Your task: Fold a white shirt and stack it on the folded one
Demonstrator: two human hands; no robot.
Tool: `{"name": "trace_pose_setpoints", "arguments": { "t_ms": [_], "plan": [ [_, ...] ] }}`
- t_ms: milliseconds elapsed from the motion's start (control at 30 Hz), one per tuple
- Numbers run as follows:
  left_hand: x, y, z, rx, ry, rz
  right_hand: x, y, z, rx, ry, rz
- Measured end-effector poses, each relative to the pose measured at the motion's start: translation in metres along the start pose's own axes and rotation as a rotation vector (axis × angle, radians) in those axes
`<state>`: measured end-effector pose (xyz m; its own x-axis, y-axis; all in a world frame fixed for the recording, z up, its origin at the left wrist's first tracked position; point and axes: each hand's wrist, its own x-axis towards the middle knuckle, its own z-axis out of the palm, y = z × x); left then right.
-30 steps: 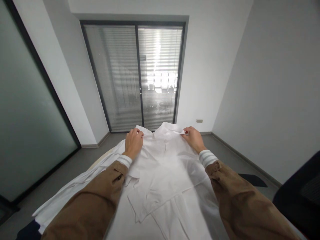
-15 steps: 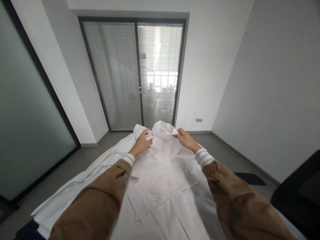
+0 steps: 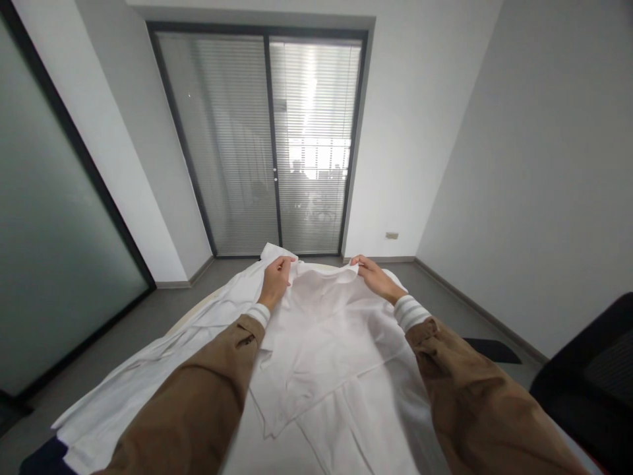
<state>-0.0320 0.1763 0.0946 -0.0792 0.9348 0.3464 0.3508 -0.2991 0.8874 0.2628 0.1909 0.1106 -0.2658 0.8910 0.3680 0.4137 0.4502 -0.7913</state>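
A white shirt [image 3: 331,343] lies spread out in front of me, with folds and an overlapping flap of cloth near its lower middle. At its far end the collar [image 3: 326,272] is stretched between my hands. My left hand [image 3: 277,278] pinches the collar's left end, fingers closed. The right end is gripped by my right hand [image 3: 373,274], between thumb and fingers. To the left, another white garment [image 3: 148,369] lies along the table, partly hidden by my left sleeve.
A pale table edge [image 3: 198,307] shows beneath the cloth at left. On the right stands a black mesh chair [image 3: 593,363]. Beyond the table are grey floor, a glazed partition with blinds [image 3: 222,152] and white walls. A frosted glass panel [image 3: 54,218] is at left.
The collar, standing up in a rounded fold before, is now pulled flatter and straighter between my hands. My left hand has closed on its left end.
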Motion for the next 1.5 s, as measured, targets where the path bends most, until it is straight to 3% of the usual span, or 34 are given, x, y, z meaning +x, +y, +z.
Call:
{"name": "trace_pose_setpoints", "arguments": {
  "t_ms": [67,167,233,300,533,733,867,933,1100,1267,1400,1500],
  "plan": [
    [-0.003,0.0,0.003,0.052,0.006,0.002,-0.001,0.0,0.001,0.075,0.022,0.064],
    [-0.001,0.003,0.011,0.021,-0.115,-0.14,-0.003,0.001,0.006,0.176,0.027,0.096],
    [0.002,0.004,0.017,-0.09,-0.187,-0.254,-0.003,0.002,0.009,0.139,0.032,0.088],
    [0.004,0.005,0.021,-0.175,-0.197,-0.285,-0.004,0.006,0.011,0.044,0.029,0.076],
    [0.004,-0.006,0.025,-0.245,-0.205,-0.171,0.001,0.021,0.012,-0.089,-0.02,-0.024],
    [0.012,-0.03,0.033,-0.107,-0.139,0.02,0.013,0.039,0.02,-0.155,0.227,-0.063],
    [0.017,-0.042,0.038,0.061,-0.17,0.154,0.025,0.056,0.026,-0.18,0.333,-0.004],
    [0.017,-0.047,0.039,0.18,-0.205,0.208,0.03,0.064,0.031,-0.174,0.287,0.042],
    [0.009,-0.056,0.036,0.528,-0.256,0.166,0.026,0.081,0.056,-0.229,0.068,0.093],
    [0.001,-0.061,0.017,0.876,-0.164,0.203,0.01,0.086,0.08,-0.356,-0.128,0.102],
    [-0.003,-0.061,-0.004,0.879,-0.071,0.186,0.009,0.076,0.088,-0.464,-0.138,0.078],
    [0.001,-0.063,-0.018,0.714,0.001,0.091,0.013,0.064,0.093,-0.53,-0.107,0.06]
  ]
}}
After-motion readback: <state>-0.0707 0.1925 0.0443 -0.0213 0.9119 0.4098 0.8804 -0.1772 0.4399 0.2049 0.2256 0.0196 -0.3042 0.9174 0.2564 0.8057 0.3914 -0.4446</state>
